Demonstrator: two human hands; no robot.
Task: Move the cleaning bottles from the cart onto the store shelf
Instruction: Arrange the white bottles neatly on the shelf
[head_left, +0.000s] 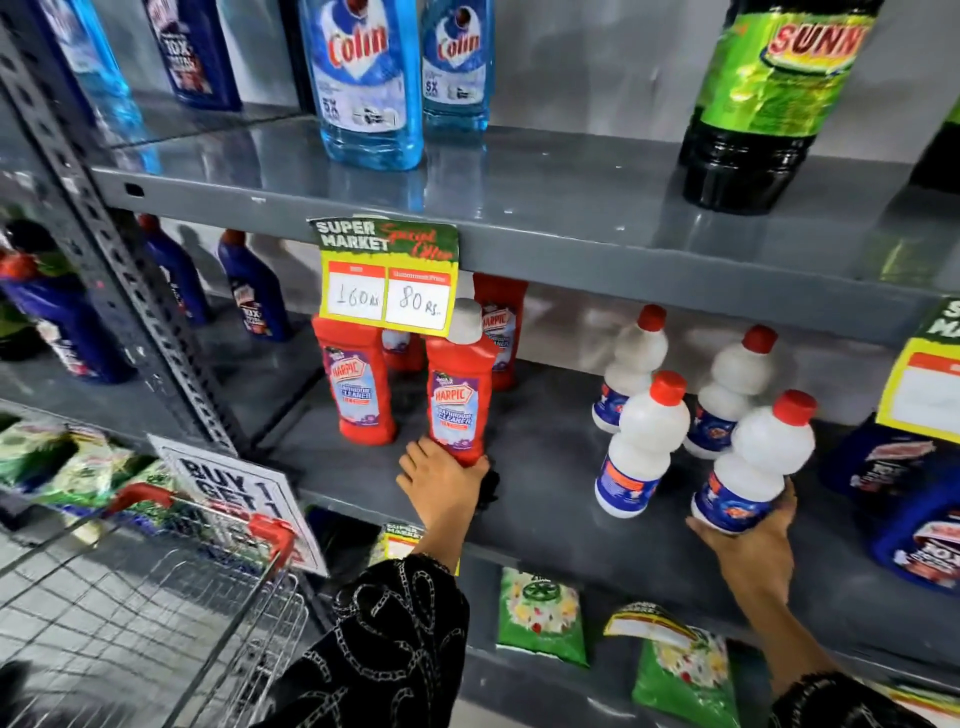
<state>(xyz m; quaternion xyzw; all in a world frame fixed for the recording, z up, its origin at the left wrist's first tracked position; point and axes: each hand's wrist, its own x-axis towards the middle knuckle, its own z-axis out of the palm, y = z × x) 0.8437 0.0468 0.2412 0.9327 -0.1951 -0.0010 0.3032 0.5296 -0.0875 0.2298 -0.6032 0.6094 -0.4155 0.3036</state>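
My left hand (439, 480) grips the base of a red Harpic bottle (460, 384) with a white cap, standing upright on the grey middle shelf (545, 467). Other red Harpic bottles (356, 379) stand beside and behind it. My right hand (748, 540) holds the bottom of a white bottle with a red cap (756, 462), tilted slightly, at the shelf's front edge. Three matching white bottles (641, 441) stand just left of and behind it. The wire cart (156, 597) with red handle corners sits at lower left; no bottles show inside it.
Blue Colin bottles (366, 78) and a green-labelled dark bottle (763, 98) stand on the upper shelf. A price tag (387, 275) hangs over the red bottles. Dark blue bottles (254, 291) sit left; blue packs (914, 509) right. Green pouches (540, 616) lie on the lower shelf.
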